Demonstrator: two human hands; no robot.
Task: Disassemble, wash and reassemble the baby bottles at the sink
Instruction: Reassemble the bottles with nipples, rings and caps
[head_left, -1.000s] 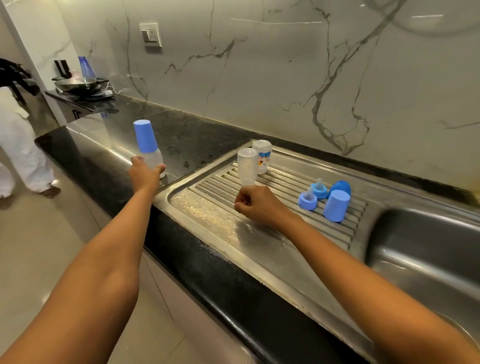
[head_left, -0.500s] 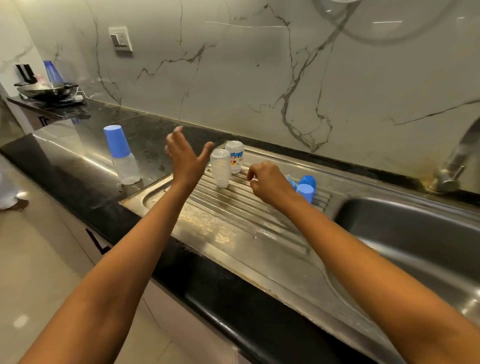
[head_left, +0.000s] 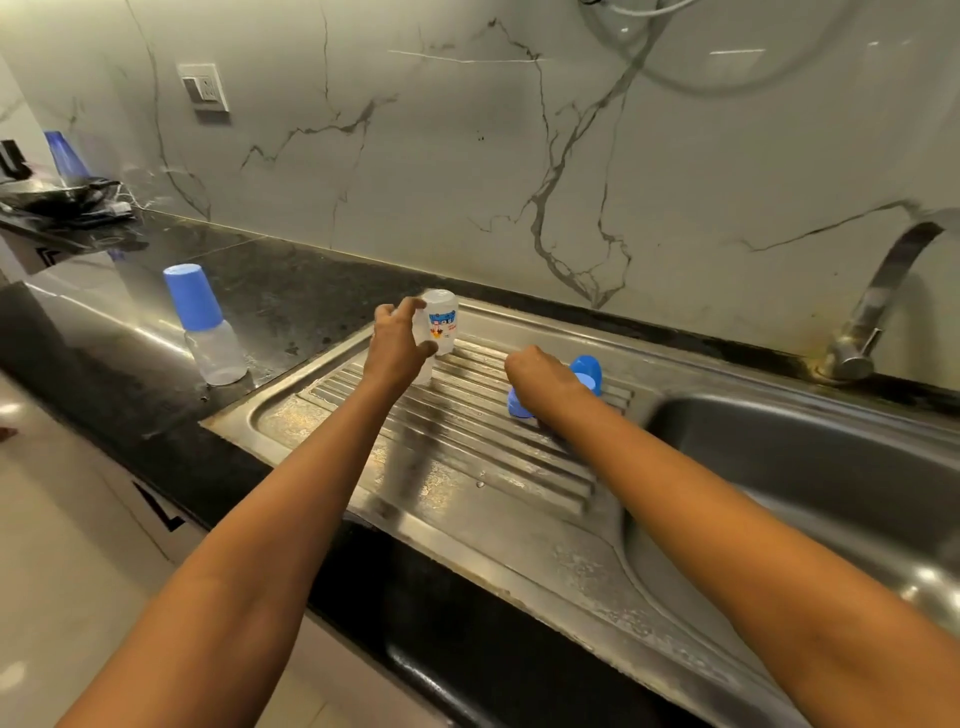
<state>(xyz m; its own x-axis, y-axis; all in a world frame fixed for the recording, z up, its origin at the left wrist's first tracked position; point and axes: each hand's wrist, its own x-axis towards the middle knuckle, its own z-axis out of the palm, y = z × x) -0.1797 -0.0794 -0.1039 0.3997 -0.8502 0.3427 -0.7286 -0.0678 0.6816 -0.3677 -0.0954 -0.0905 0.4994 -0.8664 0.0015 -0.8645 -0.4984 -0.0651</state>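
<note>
1. Black stone counter (head_left: 311, 291) ran below a veined marble wall; a stainless steel ribbed drainboard (head_left: 467, 441) sat in it; a clear baby bottle with a tall blue cap (head_left: 208, 332) stood upright on the stone.
2. The left hand (head_left: 395, 348) curled round a plain clear bottle body (head_left: 425, 373) on the ribs, just beside a printed clear bottle body (head_left: 442, 322).
3. The right hand (head_left: 540, 376) hung knuckles-up, fingers curled, over blue plastic bottle parts (head_left: 589, 371); whether it pinched one could not be told.

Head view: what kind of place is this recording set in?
Most likely a home kitchen: a stainless steel sink with a ribbed drainboard, a tap at the marble-look wall, and a black stone counter.
</note>
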